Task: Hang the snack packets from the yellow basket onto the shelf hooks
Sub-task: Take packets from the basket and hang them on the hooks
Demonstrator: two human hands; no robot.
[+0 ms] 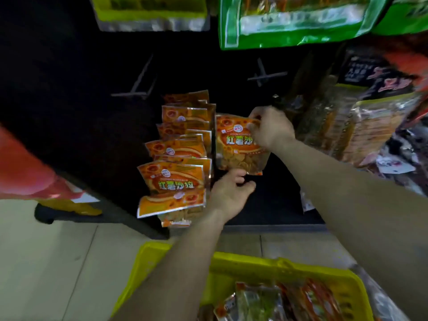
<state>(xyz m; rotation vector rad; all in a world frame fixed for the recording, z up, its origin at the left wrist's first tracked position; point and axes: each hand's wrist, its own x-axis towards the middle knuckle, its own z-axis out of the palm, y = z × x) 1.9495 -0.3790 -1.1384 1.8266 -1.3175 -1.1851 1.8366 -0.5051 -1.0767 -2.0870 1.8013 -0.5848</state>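
Observation:
An orange snack packet (236,144) hangs upright in front of the dark shelf back, and my right hand (269,129) pinches its top right corner. My left hand (231,193) sits just under the packet's bottom edge with fingers loosely curled, touching its lower rim. To the left, a column of several identical orange packets (178,156) hangs overlapping on the shelf. Two bare shelf hooks (139,85) (264,74) stick out above. The yellow basket (152,269) stands on the floor near me, with several red and clear packets (278,300) inside.
Green packets (294,19) and a yellow-green one (148,12) hang overhead. Dark and orange bags (352,117) crowd the shelf to the right. A red and yellow object (34,179) lies at the left edge. Pale floor tiles (46,262) run along the shelf base.

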